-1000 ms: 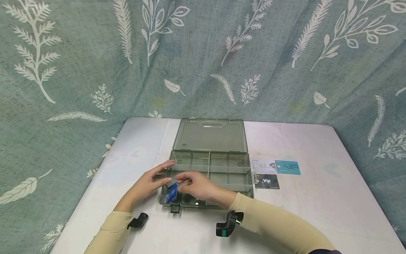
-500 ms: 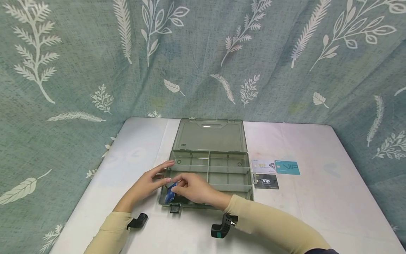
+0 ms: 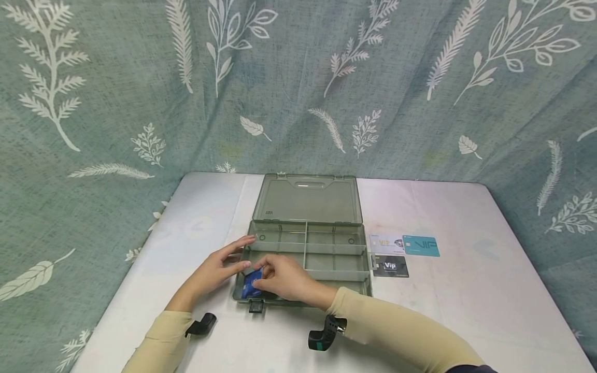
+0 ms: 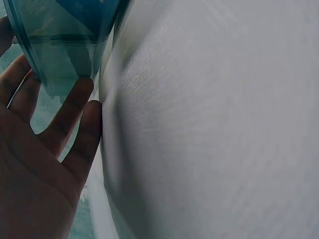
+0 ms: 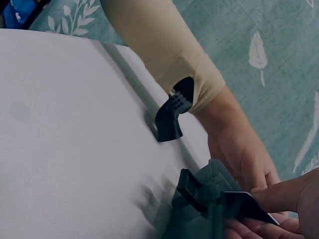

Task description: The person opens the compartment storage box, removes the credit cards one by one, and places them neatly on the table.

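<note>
A clear grey-green plastic box (image 3: pixel 337 271) with compartments stands with its lid raised at the back. My right hand (image 3: pixel 291 280) reaches into the front left compartment and pinches a blue card (image 3: pixel 249 286) between thumb and fingers. The card slants inside the compartment; the right wrist view shows its dark face and pale edge under the thumb (image 5: pixel 271 196). My left hand (image 3: pixel 213 268), fingers spread and fairly straight, rests against the box's left side. In the left wrist view, the blue card (image 4: pixel 92 14) shows through the box wall (image 4: pixel 60 59), with the left fingertips touching that wall.
Right of the box lie a white VIP card (image 3: pixel 386 244), a teal VIP card (image 3: pixel 421 246) and a black Vip card (image 3: pixel 393 266). A latch (image 3: pixel 255 306) juts from the box's front edge. A leaf-patterned curtain (image 3: pixel 289 103) hangs behind the white table (image 3: pixel 466 300).
My right hand has shifted slightly left and closer onto the blue card. The card has turned and now leans lower in the compartment. The left hand stays against the box.
</note>
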`<state>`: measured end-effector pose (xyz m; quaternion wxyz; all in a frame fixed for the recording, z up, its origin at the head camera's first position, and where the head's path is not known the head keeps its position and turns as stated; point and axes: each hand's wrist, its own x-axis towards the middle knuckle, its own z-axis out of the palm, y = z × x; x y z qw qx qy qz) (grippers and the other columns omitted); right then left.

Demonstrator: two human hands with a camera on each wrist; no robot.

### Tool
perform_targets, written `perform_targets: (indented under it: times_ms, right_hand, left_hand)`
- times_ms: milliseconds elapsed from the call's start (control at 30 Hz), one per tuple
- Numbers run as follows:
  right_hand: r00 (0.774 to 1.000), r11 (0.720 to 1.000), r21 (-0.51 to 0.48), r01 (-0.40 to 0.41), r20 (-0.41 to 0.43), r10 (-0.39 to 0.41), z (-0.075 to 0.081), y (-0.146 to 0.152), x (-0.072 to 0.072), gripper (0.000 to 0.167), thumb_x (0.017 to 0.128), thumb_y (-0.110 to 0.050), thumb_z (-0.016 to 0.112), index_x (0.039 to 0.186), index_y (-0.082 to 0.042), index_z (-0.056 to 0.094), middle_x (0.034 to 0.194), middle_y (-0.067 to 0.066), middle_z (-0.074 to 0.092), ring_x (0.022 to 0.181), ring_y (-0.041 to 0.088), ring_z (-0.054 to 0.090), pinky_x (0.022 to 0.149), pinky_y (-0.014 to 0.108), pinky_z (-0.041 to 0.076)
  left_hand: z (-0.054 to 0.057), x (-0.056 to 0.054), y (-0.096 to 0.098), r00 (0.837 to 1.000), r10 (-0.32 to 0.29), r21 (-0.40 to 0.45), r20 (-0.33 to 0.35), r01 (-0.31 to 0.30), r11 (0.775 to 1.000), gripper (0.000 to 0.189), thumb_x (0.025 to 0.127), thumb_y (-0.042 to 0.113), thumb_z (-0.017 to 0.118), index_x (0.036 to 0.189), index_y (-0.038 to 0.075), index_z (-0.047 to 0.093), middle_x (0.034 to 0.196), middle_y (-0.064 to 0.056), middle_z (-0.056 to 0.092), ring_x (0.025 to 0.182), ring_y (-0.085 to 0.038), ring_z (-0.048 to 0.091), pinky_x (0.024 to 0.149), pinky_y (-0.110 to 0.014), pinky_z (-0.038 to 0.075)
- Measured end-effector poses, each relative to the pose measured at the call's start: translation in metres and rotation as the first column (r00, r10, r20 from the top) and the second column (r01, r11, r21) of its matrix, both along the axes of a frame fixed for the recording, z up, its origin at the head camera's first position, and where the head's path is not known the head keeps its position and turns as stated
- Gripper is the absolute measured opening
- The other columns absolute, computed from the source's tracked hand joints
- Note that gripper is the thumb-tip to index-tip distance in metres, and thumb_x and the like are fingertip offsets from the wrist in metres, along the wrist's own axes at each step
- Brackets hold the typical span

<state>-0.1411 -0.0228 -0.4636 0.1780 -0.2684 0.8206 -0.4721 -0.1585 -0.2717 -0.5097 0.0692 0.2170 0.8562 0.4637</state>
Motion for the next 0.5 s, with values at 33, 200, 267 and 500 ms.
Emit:
perform_targets:
  times_ms: [33, 200, 267, 500]
  right_hand:
    - [1.0, 1.0, 0.006, 0.0, 0.0, 0.0, 0.0002, 0.0002, 0.0001, 0.034, 0.091, -0.018, 0.078, 0.121, -0.005, 0.07, 0.084, -0.011, 0.066, 0.065, 0.002, 0.059, 0.06, 0.018, 0.051]
    - [1.0, 1.0, 0.021, 0.01, 0.0, -0.01, 0.0018, 0.0011, 0.0, 0.034, 0.089, -0.017, 0.08, 0.12, -0.006, 0.071, 0.084, -0.011, 0.066, 0.067, 0.001, 0.059, 0.061, 0.018, 0.052]
    - [1.0, 1.0, 0.027, 0.014, 0.007, -0.014, 0.0025, 0.0016, -0.0002, 0.033, 0.089, -0.016, 0.08, 0.119, -0.007, 0.071, 0.082, -0.011, 0.066, 0.064, 0.002, 0.059, 0.06, 0.018, 0.051]
    - [0.997, 1.0, 0.005, 0.027, 0.075, -0.028, 0.0021, 0.004, 0.0003, 0.032, 0.089, -0.01, 0.079, 0.12, -0.005, 0.071, 0.075, -0.009, 0.065, 0.058, 0.011, 0.066, 0.052, 0.02, 0.052]
  left_hand:
    - [0.0002, 0.0, 0.0, 1.0, 0.0, 0.001, 0.001, 0.0, 1.0, 0.059, 0.1, 0.023, 0.068, 0.154, 0.016, 0.046, 0.164, -0.003, 0.034, 0.141, -0.037, 0.044, 0.11, -0.059, 0.044]
    - [0.001, -0.0001, 0.0003, 1.0, -0.002, 0.002, -0.001, 0.002, 1.0, 0.058, 0.1, 0.023, 0.068, 0.154, 0.016, 0.046, 0.164, -0.003, 0.035, 0.142, -0.036, 0.043, 0.11, -0.059, 0.044]
    - [0.0012, 0.0, 0.0005, 1.0, -0.002, 0.002, -0.001, 0.002, 1.0, 0.059, 0.1, 0.023, 0.068, 0.154, 0.016, 0.046, 0.164, -0.003, 0.035, 0.142, -0.036, 0.043, 0.11, -0.059, 0.044]
    - [0.0012, 0.0002, 0.0007, 1.0, -0.004, 0.004, -0.002, 0.004, 1.0, 0.058, 0.1, 0.023, 0.067, 0.154, 0.015, 0.046, 0.164, -0.005, 0.035, 0.144, -0.036, 0.04, 0.11, -0.059, 0.043]
